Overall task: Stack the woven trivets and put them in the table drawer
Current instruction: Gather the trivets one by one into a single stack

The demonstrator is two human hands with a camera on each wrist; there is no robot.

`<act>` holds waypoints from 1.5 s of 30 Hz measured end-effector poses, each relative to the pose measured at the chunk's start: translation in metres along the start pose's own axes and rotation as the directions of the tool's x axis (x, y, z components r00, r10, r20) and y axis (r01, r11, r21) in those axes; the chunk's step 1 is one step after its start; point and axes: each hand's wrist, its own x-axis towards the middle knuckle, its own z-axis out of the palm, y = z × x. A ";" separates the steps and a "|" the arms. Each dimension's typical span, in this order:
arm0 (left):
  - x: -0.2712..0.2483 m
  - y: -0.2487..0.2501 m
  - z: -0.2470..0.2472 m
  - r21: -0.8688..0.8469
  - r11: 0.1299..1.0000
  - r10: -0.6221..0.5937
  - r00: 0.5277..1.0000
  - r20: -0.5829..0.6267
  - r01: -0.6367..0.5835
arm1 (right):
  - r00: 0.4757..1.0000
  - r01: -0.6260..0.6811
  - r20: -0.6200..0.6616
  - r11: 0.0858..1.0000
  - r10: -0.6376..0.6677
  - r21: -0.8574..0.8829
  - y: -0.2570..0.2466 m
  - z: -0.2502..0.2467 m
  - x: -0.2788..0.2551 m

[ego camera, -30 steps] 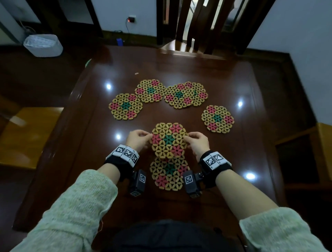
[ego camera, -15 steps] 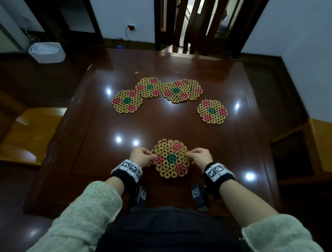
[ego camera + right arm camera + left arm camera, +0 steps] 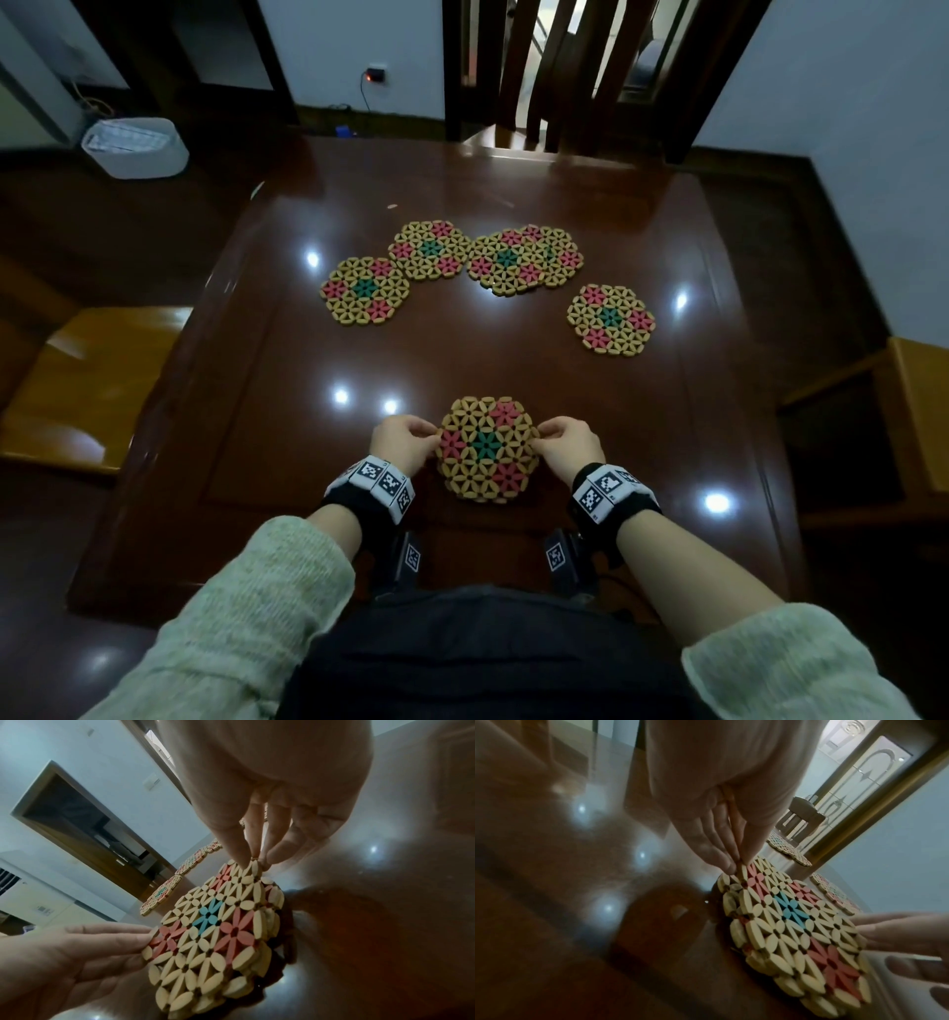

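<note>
A hexagonal woven trivet (image 3: 487, 448) in cream, pink and teal lies on a second trivet near the front of the dark wooden table (image 3: 287, 462); only the lower one's edge shows. My left hand (image 3: 434, 437) pinches the top trivet's left edge and my right hand (image 3: 539, 437) pinches its right edge. The left wrist view shows thumb and fingers (image 3: 727, 860) closed on the trivet's (image 3: 798, 935) rim. In the right wrist view the thumb sits on the trivet (image 3: 213, 923) and the fingertips (image 3: 272, 856) sit under its rim. Several more trivets (image 3: 364, 290) (image 3: 430, 250) (image 3: 524, 259) (image 3: 611, 318) lie farther back. No drawer is in view.
A slatted wooden chair (image 3: 539, 77) stands at the far side of the table. A white basket (image 3: 136, 146) sits on the floor at the back left. Wooden seats flank the table on the left (image 3: 92, 380) and right (image 3: 919, 411).
Both hands brought the held trivet toward me and lowered it onto the trivet near the front edge. The two now lie one on the other.
</note>
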 end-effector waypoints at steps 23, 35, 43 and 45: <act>0.016 -0.012 0.000 0.203 0.975 0.073 0.993 0.088 -0.090 | 0.996 -0.043 0.073 0.996 0.049 -0.078 0.018 0.004 0.008; 0.026 -0.013 0.005 0.138 0.990 -0.004 0.996 0.087 -0.008 | 0.986 -0.158 0.061 0.987 0.156 0.023 0.009 0.013 0.008; 0.026 -0.011 0.005 0.133 0.991 -0.008 0.995 0.097 -0.005 | 0.979 -0.192 0.071 0.981 0.189 0.030 0.007 0.015 0.009; 0.025 -0.011 0.005 0.138 0.990 -0.013 0.995 0.094 0.000 | 0.979 -0.190 0.074 0.981 0.188 0.027 0.006 0.015 0.009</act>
